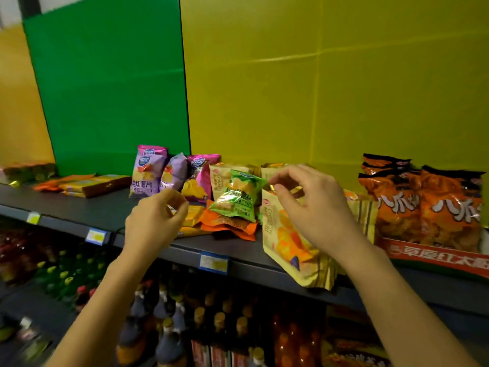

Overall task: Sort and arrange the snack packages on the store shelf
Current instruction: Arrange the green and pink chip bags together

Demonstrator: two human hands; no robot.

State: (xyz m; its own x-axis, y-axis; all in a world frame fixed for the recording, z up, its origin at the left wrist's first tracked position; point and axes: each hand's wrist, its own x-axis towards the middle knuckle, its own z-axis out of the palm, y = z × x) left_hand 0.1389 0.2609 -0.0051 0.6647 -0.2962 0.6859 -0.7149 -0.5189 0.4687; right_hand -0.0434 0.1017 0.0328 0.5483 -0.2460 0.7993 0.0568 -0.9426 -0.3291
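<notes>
Green bag — orange packets — purple bags, grey shelf.

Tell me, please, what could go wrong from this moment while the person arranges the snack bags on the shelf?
1. The large yellow bag leans over the front edge of the shelf; a nudge from the right hand could drop it to the floor.
2. The green bag rests tilted on the flat orange packets; pulling a packet may make it slide off.
3. The purple bags stand upright near the left hand and might topple if brushed.
</notes>
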